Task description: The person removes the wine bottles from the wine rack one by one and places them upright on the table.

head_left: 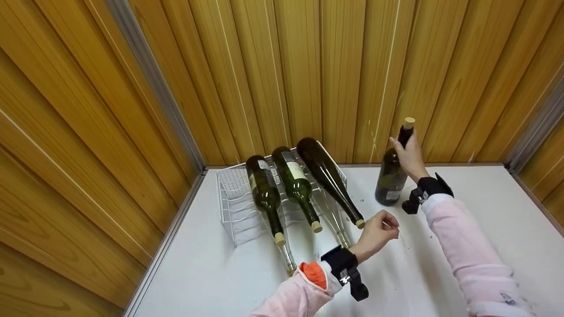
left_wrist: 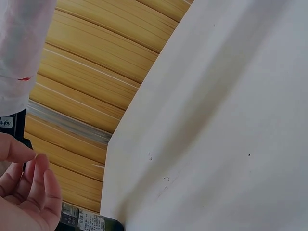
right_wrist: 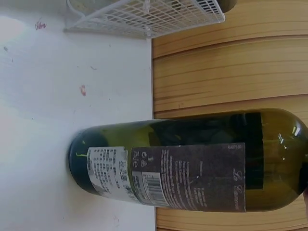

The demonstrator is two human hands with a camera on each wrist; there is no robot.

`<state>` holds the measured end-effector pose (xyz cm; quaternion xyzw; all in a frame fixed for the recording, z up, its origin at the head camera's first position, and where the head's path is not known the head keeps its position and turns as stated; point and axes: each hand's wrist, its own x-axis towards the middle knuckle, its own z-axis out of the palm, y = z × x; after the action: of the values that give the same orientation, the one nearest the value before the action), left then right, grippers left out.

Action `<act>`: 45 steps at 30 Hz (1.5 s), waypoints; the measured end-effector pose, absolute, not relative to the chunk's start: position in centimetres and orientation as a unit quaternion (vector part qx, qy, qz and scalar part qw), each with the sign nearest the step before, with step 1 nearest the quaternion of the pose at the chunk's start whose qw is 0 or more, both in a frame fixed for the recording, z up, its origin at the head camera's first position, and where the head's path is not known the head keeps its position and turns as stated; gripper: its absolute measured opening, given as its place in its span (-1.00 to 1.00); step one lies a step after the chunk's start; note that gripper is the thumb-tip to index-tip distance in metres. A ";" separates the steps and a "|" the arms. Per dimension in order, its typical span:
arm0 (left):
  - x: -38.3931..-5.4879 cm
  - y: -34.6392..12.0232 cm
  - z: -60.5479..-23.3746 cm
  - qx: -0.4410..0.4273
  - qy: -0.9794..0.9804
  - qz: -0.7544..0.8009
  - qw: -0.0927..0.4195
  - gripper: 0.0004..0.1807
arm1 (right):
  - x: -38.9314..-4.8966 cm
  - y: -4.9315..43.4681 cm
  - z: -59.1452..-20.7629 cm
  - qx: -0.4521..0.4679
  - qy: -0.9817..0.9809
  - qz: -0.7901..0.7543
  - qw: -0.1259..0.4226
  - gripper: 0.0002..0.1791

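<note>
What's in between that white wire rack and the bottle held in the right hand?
Just white tabletop with a few small marks lies between the rack and the bottle; the right wrist view shows this stretch.

We see pale pink sleeves on both arms. The left sleeve [head_left: 293, 299] ends in a white cuff [head_left: 333, 284] with orange cloth [head_left: 313, 276] bunched at its opening; the right sleeve [head_left: 469, 251] has a whitish cuff too, a small dark print [head_left: 507, 298] toward the elbow and a small red mark [left_wrist: 24, 79]. We find black straps [head_left: 341, 263] on both wrists, each with a dark, blocky attachment [head_left: 359, 291], and a white label [left_wrist: 6, 122] reading "right" on the right one.
</note>
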<state>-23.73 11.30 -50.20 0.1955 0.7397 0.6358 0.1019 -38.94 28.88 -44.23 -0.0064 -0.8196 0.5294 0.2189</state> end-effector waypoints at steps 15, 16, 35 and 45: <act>-23.7 10.3 -50.1 0.254 0.763 0.577 0.143 -0.86 | -39.2 28.8 -44.0 0.001 -0.843 0.505 0.186 -0.30; -23.7 10.2 -50.1 0.262 0.763 0.572 0.146 -0.87 | -39.2 29.0 -43.9 0.001 -0.848 0.498 0.183 -0.28; -24.3 9.9 -49.0 0.296 0.770 0.540 0.166 -0.88 | -36.1 30.6 -40.8 0.052 -0.804 0.482 0.344 -0.02; -24.9 9.0 -46.0 0.343 0.750 0.539 0.169 -0.85 | -33.7 28.5 -40.4 0.214 -0.759 0.368 0.493 -0.23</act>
<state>-24.89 9.04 -46.00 0.3432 0.7503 0.5393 0.1685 -33.69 28.47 -40.35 0.2139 -0.7587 0.3681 0.4931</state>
